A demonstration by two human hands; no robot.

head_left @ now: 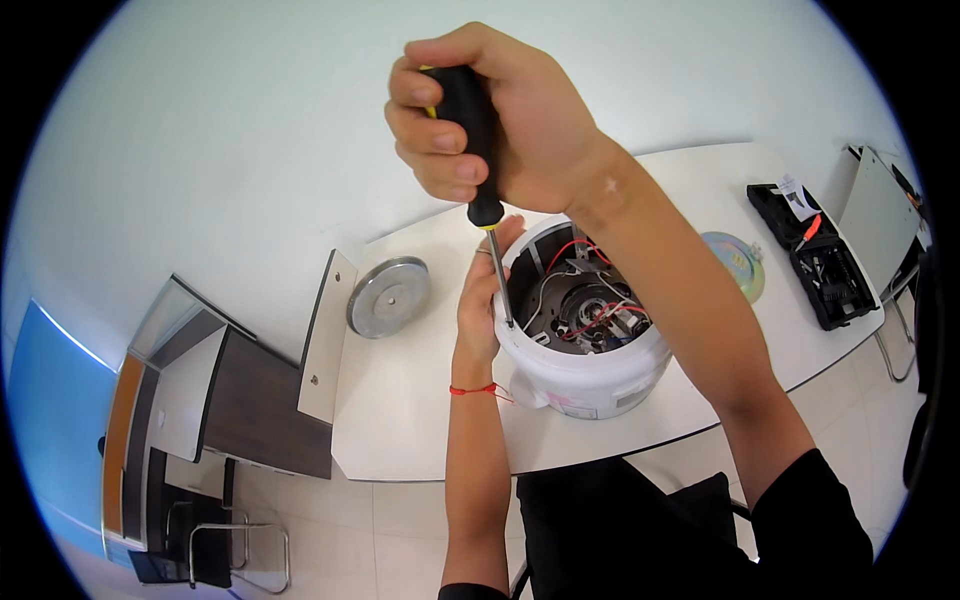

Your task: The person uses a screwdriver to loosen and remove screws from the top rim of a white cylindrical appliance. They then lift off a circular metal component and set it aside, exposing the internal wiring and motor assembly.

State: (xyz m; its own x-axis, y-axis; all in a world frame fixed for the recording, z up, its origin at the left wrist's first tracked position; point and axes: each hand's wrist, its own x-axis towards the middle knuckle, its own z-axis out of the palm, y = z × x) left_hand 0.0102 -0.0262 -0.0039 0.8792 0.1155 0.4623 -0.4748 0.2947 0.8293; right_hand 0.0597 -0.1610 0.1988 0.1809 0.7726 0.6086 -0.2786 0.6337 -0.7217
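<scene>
My right hand is closed round the black-and-yellow handle of a screwdriver, held high over a white round appliance housing. The steel shaft slants down to the housing's left rim, where its tip meets the top edge. The housing is open at the top, showing a dark metal interior with red and white wires and small parts. My left hand, with a red cord at the wrist, grips the left side of the housing, its fingers partly hidden behind the screwdriver.
A white table holds a round metal plate at left, a pale round disc behind my right forearm, and an open black tool case at right. An upright panel stands at the left edge, beside furniture and chairs.
</scene>
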